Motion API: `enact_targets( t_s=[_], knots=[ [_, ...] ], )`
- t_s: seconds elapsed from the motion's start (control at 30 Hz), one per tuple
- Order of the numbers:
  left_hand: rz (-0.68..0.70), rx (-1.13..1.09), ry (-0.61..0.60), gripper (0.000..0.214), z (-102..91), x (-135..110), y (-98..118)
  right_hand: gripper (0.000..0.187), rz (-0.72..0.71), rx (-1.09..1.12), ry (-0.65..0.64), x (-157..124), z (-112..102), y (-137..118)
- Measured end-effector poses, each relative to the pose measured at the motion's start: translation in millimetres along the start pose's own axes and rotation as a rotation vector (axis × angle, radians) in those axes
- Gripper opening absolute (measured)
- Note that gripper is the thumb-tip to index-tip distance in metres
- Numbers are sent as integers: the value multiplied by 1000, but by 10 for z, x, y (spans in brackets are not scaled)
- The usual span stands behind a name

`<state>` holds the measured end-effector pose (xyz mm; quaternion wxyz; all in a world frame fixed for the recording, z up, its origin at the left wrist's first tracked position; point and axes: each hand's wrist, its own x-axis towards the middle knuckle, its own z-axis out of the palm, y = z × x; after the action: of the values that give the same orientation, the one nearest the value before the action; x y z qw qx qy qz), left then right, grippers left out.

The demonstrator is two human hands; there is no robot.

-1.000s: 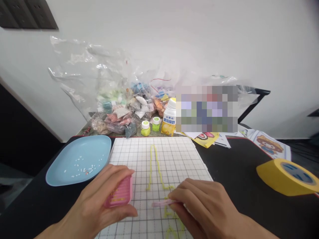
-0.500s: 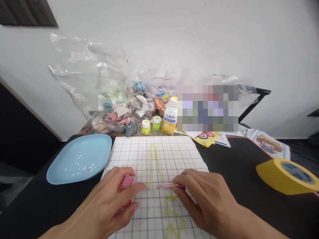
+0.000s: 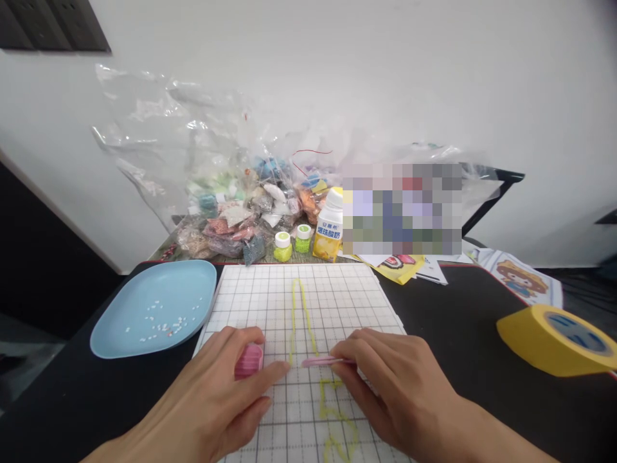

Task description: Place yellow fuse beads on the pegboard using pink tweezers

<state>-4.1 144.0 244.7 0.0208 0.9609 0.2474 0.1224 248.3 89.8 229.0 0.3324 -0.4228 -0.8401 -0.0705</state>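
Table — black, red-edged surface, wood-grain strip along twelve o'clock; clock read from the white gridded board, which lies flat at centre; blue plate, ten o'clock, just beside the board; clear bags of coloured contents, eleven; two white-capped jars, twelve; yellow-and-white bottle, upright, just past twelve; yellow printed sheet, between one and two; illustrated sheet, past two; yellow tape roll — three.

Left hand and right hand are bare; forearms too.
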Motion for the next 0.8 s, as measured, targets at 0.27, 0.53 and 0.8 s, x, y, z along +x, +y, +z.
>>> enact_targets(
  t_s=[0.27, 0.53, 0.8],
  knots=[
    [-3, 2, 19, 45, 7, -2, -2, 12, 0, 5, -13, 13, 4, 0],
    [-11, -4, 25, 48, 8, -7, 1, 13, 3, 4, -7, 12, 8, 5],
    [-7, -6, 30, 48, 25, -10, -14, 12, -2, 3, -1, 9, 15, 3]
  ],
)
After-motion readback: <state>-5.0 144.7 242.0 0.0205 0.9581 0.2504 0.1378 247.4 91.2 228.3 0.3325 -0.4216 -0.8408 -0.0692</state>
